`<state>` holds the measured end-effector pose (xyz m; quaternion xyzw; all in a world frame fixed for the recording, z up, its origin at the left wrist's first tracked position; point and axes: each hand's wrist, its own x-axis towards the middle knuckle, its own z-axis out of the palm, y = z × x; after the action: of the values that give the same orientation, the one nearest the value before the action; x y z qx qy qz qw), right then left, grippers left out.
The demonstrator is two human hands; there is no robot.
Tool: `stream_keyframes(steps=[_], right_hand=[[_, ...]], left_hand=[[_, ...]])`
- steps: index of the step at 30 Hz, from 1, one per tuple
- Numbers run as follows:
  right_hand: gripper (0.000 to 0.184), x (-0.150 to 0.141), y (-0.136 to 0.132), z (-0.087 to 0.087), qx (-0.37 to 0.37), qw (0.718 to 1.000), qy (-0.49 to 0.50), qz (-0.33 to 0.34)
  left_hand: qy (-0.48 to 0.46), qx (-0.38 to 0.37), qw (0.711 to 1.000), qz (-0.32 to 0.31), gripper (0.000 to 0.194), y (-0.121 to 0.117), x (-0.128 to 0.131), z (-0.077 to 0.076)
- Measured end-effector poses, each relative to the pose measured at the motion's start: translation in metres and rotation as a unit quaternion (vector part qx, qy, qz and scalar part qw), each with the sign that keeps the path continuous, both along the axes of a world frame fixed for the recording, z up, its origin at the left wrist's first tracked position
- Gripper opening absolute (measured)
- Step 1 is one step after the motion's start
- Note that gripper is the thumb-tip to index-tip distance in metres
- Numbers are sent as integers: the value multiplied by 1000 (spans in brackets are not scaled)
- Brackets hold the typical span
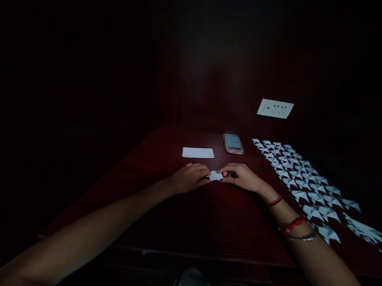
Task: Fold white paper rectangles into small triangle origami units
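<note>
A small folded piece of white paper (216,176) is pinched between my two hands at the middle of the dark red table. My left hand (191,177) grips its left side, fingers closed, with a ring on one finger. From the right, my right hand (240,176) holds the other edge between thumb and fingers. The exact folds are too small and dim to make out. Just beyond my left hand lies a flat white sheet stack or sheet of paper (198,152).
A phone (233,143) lies at the back of the table (160,210). Rows of folded white paper pieces (301,177) cover the right side, beside thin paper strips (363,228). A socket plate (275,109) is on the back wall.
</note>
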<state>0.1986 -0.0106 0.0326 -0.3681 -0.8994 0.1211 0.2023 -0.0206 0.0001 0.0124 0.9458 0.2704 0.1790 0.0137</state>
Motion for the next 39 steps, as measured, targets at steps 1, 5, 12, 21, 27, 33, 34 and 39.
stream_keyframes(steps=[1, 5, 12, 21, 27, 33, 34, 39], right_hand=[[19, -2, -1, -1, 17, 1000, -7, 8], [17, -10, -3, -4, 82, 997, 5, 2], [17, -21, -9, 2, 83, 993, 84, -31], [24, -19, -2, -7, -26, 987, 132, -86], [23, -21, -5, -3, -7, 991, 120, -54], [20, -24, -8, -3, 16, 992, 113, -53], [19, -25, -7, -4, 18, 992, 115, -57], [17, -27, -7, -6, 33, 992, 110, -58]], left_hand=[[-1, -1, 1000, 2, 23, -1, 1, 0], [-15, -1, 1000, 25, 30, -4, 4, 3], [-87, 27, 994, 63, 23, -9, 10, 8], [-143, -6, 988, 59, 12, -7, 10, 6], [-166, -46, 983, 61, 8, -4, 11, 2], [-177, -77, 981, 35, 9, -6, 12, 3], [-178, -85, 980, 31, 10, -6, 12, 4], [-163, -87, 982, 34, 12, -8, 13, 4]])
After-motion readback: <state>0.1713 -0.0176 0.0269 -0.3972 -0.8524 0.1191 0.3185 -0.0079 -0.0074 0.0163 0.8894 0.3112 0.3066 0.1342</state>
